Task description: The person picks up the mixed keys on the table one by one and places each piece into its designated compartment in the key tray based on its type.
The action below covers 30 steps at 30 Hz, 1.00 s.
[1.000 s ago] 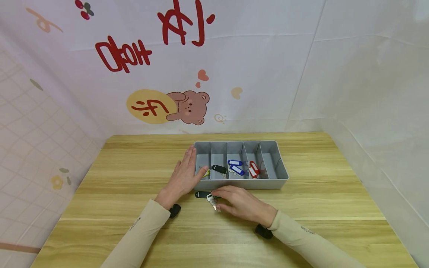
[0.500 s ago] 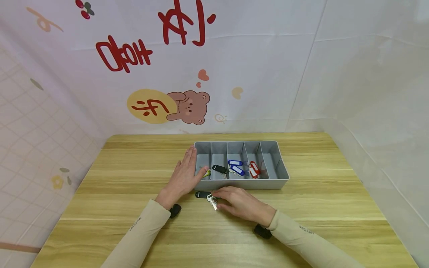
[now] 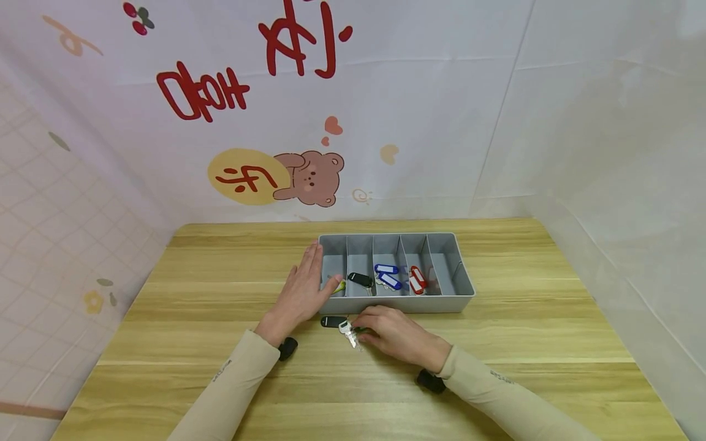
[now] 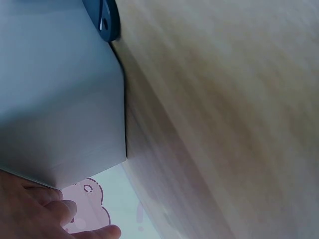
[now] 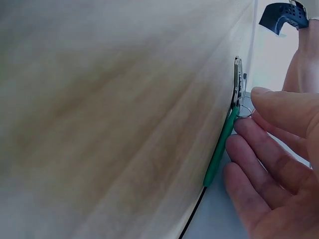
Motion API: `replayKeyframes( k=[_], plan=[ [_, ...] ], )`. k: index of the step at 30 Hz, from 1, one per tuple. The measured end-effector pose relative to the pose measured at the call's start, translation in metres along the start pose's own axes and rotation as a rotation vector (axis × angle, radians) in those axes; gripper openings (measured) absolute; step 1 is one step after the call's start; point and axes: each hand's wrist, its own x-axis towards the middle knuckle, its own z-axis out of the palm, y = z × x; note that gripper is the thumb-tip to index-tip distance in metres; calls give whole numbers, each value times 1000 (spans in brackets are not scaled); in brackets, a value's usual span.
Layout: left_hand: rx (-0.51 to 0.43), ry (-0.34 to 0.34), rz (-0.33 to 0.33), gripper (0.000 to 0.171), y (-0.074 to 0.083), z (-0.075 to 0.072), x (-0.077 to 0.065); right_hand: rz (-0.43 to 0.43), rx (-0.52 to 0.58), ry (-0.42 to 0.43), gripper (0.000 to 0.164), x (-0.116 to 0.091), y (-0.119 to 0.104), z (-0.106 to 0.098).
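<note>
My left hand (image 3: pixel 300 288) rests with outstretched fingers against the left end of a grey divided tray (image 3: pixel 397 304). In front of the tray my right hand (image 3: pixel 399 334) bends over a green key tag (image 5: pixel 219 147), which lies along the table. Thumb and fingertips are right at its metal ring (image 5: pixel 244 110); I cannot tell whether they pinch it. Silver keys (image 3: pixel 349 334) lie just left of those fingers. Beside them is a black key tag (image 3: pixel 333 321), close to the tray's front wall and partly seen in the left wrist view.
The tray's compartments hold a yellow-green tag (image 3: pixel 341 286), a black tag (image 3: pixel 361 280), blue tags (image 3: pixel 390 281) and red tags (image 3: pixel 417 285). A printed cloth (image 3: pixel 430 110) hangs behind the wooden table (image 3: pixel 353 398).
The right hand has shifted slightly right, and the green tag shows again under its fingers. The silver keys have turned a little. The left hand and tray have stayed put.
</note>
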Motion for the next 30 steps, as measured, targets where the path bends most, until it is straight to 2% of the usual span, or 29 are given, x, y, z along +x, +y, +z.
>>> replayKeyframes(
  k=[4, 11, 22, 30],
  plan=[
    [-5, 3, 0, 90, 0, 1, 0, -3, -12, 7, 20, 1, 0, 1],
    [-7, 4, -7, 90, 0, 1, 0, 41, 15, -7, 15, 1, -1, 0],
    [-9, 4, -6, 91, 0, 0, -1, 34, 11, 36, 7, 1, -3, -1],
    [-1, -5, -9, 90, 2, -1, -1, 43, 28, 79, 7, -5, -4, -11]
  ],
)
